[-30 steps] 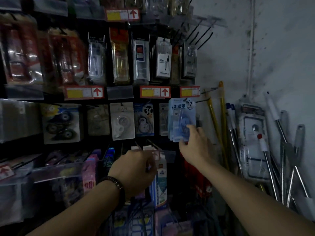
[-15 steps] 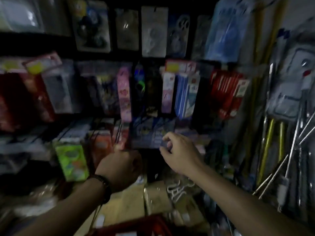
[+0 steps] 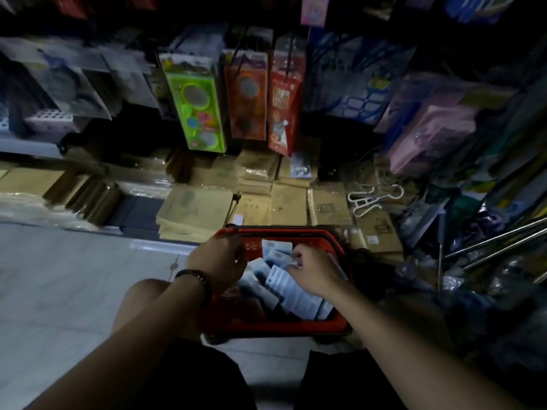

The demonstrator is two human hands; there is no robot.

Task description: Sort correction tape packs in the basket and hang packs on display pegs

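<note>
A red basket (image 3: 284, 324) is seen beneath both hands, and the correction tape packs (image 3: 299, 297) are heaped loosely inside it. The packs are flat, oblong cards, pale blue and white; a barcode can be made out on the upright pack (image 3: 276, 251), which is leaned against the far wall of the basket, just ahead of the right fingertips, its long axis roughly up and down. The packs under the right palm are laid slantwise, overlapped like tiles, with their long axes run from the fingertips back toward the wrist. The right hand (image 3: 315, 273) is lowered into the basket and the near edge of the upright pack is grasped by its bent fingers. The left hand (image 3: 220, 261), banded by a dark wristband (image 3: 196, 276), is held curled over the basket's far left corner; whether anything is gripped cannot be told. Beyond both hands, brown paper packets (image 3: 195, 208) are stacked.
</note>
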